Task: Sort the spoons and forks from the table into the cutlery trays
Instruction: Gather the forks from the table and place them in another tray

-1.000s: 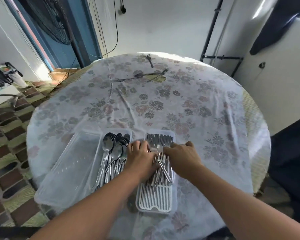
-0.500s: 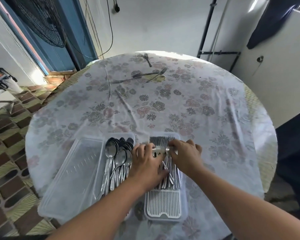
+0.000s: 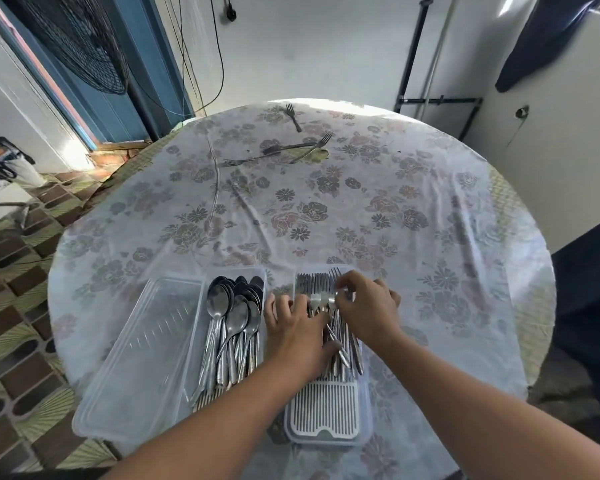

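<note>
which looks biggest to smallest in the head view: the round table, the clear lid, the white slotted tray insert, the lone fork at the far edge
1. round table
2. clear lid
3. white slotted tray insert, partly hidden under forks
4. lone fork, though it lies farthest from the camera, which shrinks it

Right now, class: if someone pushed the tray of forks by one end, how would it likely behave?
The fork tray would probably slide rather than tip: it sits flat and low on the smooth tablecloth. It likely feels heavy for its size, being packed with metal forks. The cloth, already wrinkled, may bunch ahead of it.
</note>
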The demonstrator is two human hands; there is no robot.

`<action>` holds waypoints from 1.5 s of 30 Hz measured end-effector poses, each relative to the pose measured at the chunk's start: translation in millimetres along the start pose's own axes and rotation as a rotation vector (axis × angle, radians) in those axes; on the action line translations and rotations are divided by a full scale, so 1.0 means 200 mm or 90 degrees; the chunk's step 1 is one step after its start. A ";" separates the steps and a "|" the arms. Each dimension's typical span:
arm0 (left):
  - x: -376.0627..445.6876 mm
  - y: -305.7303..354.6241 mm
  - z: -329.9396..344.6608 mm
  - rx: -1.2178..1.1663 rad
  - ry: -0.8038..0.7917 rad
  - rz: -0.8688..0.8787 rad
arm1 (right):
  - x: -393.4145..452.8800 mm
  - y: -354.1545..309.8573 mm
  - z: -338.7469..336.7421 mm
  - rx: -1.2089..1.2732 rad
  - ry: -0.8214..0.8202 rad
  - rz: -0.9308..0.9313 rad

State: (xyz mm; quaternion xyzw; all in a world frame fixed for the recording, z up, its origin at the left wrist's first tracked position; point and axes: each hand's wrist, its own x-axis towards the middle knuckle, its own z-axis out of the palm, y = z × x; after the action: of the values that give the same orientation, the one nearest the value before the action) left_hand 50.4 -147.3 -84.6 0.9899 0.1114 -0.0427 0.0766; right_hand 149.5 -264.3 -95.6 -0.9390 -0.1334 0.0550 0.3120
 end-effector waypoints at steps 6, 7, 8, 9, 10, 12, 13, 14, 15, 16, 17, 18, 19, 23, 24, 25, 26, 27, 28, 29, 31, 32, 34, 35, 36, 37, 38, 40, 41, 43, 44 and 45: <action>0.02 -0.01 -0.03 0.048 -0.028 0.038 | -0.01 -0.02 0.01 -0.066 -0.026 -0.008; 0.02 -0.02 -0.03 0.062 -0.032 0.051 | -0.01 -0.03 0.02 -0.089 -0.030 -0.017; 0.03 -0.04 -0.04 0.075 -0.037 0.062 | -0.02 -0.02 0.02 -0.116 -0.032 -0.030; 0.03 -0.06 -0.04 0.088 -0.046 0.073 | -0.02 -0.02 0.02 -0.140 -0.034 -0.043; 0.03 -0.08 -0.05 0.100 -0.054 0.085 | -0.03 -0.01 0.03 -0.161 -0.035 -0.055; 0.03 -0.10 -0.05 0.120 -0.058 0.107 | -0.05 0.00 0.03 -0.197 -0.042 -0.077; 0.03 -0.11 -0.05 0.127 -0.054 0.111 | -0.05 0.01 0.03 -0.218 -0.047 -0.088; 0.03 -0.12 -0.06 0.133 -0.049 0.110 | -0.06 0.01 0.03 -0.242 -0.050 -0.097; 0.03 -0.12 -0.06 0.139 -0.042 0.104 | -0.07 0.01 0.04 -0.265 -0.050 -0.104; 0.04 -0.13 -0.06 0.143 -0.032 0.098 | -0.07 0.01 0.04 -0.284 -0.044 -0.108; 0.04 -0.13 -0.06 0.146 -0.023 0.092 | -0.07 0.01 0.04 -0.298 -0.035 -0.109; 0.04 -0.13 -0.05 0.147 -0.019 0.088 | -0.07 0.02 0.04 -0.311 -0.028 -0.108; 0.04 -0.13 -0.05 0.145 -0.018 0.086 | -0.07 0.02 0.04 -0.323 -0.024 -0.107; 0.04 -0.10 -0.04 0.130 -0.008 0.080 | -0.08 0.02 0.04 -0.344 -0.030 -0.093; 0.04 -0.10 -0.03 0.124 -0.004 0.081 | -0.07 0.02 0.04 -0.339 -0.028 -0.092; 0.05 -0.10 -0.03 0.122 -0.002 0.082 | -0.07 0.01 0.04 -0.328 -0.021 -0.100; 0.05 -0.11 -0.02 0.123 -0.003 0.078 | -0.08 0.01 0.05 -0.315 -0.012 -0.114; 0.06 -0.11 -0.02 0.125 -0.006 0.072 | -0.08 0.00 0.05 -0.309 -0.006 -0.128; 0.06 -0.11 -0.01 0.123 -0.010 0.064 | -0.09 0.00 0.06 -0.311 -0.017 -0.138; 0.07 -0.10 -0.01 0.116 -0.015 0.056 | -0.09 0.00 0.07 -0.321 -0.037 -0.141; 0.07 -0.09 0.00 0.096 -0.031 0.039 | -0.08 0.00 0.08 -0.340 -0.069 -0.138; 0.08 -0.08 0.00 0.083 -0.038 0.033 | -0.07 -0.01 0.08 -0.346 -0.077 -0.132; 0.08 -0.08 0.00 0.041 -0.036 0.026 | -0.04 -0.03 0.07 -0.361 -0.087 -0.131; 0.07 -0.09 0.00 0.012 -0.026 0.024 | -0.04 -0.04 0.06 -0.362 -0.093 -0.133; 0.07 -0.09 0.00 -0.019 -0.013 0.021 | -0.04 -0.04 0.06 -0.353 -0.097 -0.130; 0.06 -0.10 0.00 -0.049 0.005 0.014 | -0.04 -0.03 0.05 -0.335 -0.091 -0.124; 0.06 -0.11 -0.01 -0.074 0.026 0.005 | -0.05 -0.03 0.05 -0.309 -0.075 -0.120; 0.06 -0.13 -0.03 -0.128 0.071 -0.031 | -0.08 -0.04 0.03 -0.237 -0.031 -0.111; 0.06 -0.13 -0.03 -0.155 0.096 -0.053 | -0.09 -0.05 0.02 -0.195 -0.015 -0.100; 0.07 -0.14 -0.05 -0.201 0.161 -0.096 | -0.10 -0.08 0.01 -0.093 -0.023 -0.067; 0.07 -0.14 -0.06 -0.225 0.197 -0.116 | -0.09 -0.09 0.01 -0.038 -0.029 -0.061; 0.08 -0.15 -0.07 -0.256 0.221 -0.135 | -0.07 -0.10 0.02 0.009 -0.037 -0.068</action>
State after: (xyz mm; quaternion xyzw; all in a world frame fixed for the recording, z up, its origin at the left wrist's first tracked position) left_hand 59.7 -113.3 -75.6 0.9302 0.2318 0.1428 0.2461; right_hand 130.6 -251.2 -86.4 -0.9264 -0.1919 0.0662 0.3170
